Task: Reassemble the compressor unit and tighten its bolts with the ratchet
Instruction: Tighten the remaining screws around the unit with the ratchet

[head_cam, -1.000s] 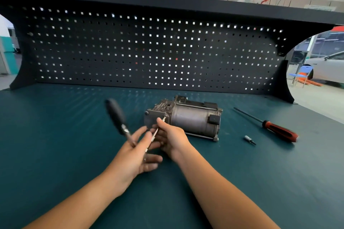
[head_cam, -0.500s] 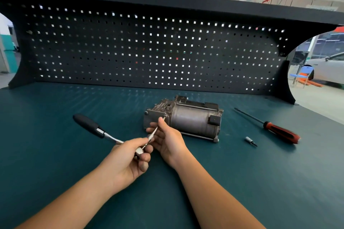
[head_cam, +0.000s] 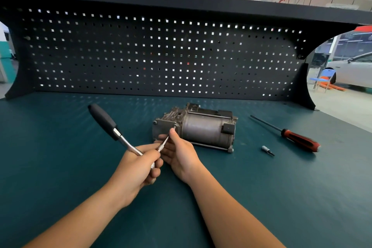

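On the dark green bench (head_cam: 60, 167), near the middle, the compressor (head_cam: 203, 133) lies on its side. It is a round grey metal drum. It has a blocky, bumpy end piece on the left and a small black box on its front. Long thin bolts run along the drum.

The left hand (head_cam: 136, 169) is closed tight around the ratchet (head_cam: 102, 121). It grips the shiny metal neck down by the head. The fat black handle is smooth and round, and it sticks up and away to the left. A thin shiny rod (head_cam: 164, 144) goes from the ratchet head up to a bolt (head_cam: 174, 126) at the top corner of the compressor's flat end plate.

The right hand (head_cam: 179, 155) holds that rod between thumb and fingers. The thumb points up beside the rod, almost at the bolt. The fingers reach across under it, right by the end plate.

To the right, apart from the compressor, lies a screwdriver (head_cam: 298, 139) with a long thin dark shaft and a red and black grip. Between the two sits a small silver bit (head_cam: 266, 149). Behind stands a black board (head_cam: 141, 56) full of little square holes.
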`<state>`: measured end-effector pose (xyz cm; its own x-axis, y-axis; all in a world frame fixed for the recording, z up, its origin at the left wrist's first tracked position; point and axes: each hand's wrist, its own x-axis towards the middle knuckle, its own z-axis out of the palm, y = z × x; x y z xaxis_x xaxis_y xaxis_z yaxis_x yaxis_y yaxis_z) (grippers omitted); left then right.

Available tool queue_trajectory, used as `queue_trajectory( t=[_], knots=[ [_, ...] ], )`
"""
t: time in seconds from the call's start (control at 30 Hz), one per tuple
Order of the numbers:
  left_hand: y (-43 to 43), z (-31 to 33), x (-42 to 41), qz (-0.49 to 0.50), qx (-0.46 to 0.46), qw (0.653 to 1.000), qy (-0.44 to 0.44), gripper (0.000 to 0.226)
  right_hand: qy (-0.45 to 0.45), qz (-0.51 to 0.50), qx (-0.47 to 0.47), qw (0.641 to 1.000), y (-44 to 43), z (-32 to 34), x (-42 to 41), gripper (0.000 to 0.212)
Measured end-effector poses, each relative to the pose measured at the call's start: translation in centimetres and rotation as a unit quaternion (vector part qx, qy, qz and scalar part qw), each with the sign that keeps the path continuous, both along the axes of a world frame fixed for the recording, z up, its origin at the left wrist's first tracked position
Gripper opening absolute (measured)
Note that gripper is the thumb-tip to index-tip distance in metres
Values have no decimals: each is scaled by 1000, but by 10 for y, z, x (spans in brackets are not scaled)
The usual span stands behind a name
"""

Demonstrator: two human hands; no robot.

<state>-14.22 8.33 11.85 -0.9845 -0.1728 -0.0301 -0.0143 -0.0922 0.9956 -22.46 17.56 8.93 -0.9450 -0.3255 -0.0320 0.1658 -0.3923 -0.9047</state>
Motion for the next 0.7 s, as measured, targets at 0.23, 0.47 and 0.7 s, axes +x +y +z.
queue_trajectory(
  t=[0.23, 0.47, 0.7],
  knots=[
    [-5, 5, -3, -15, -162, 984, 68, 47, 3, 1, 7, 1000, -1, 2, 2, 39],
    [-10, 6, -9, -39, -358, 923, 132, 40, 32, -32, 41, 998, -4, 4, 6, 36],
    [-27, -4, -7, -48, -321, 941, 91, 49, 64, -34, 60, 996, -6, 1, 6, 29]
  ],
)
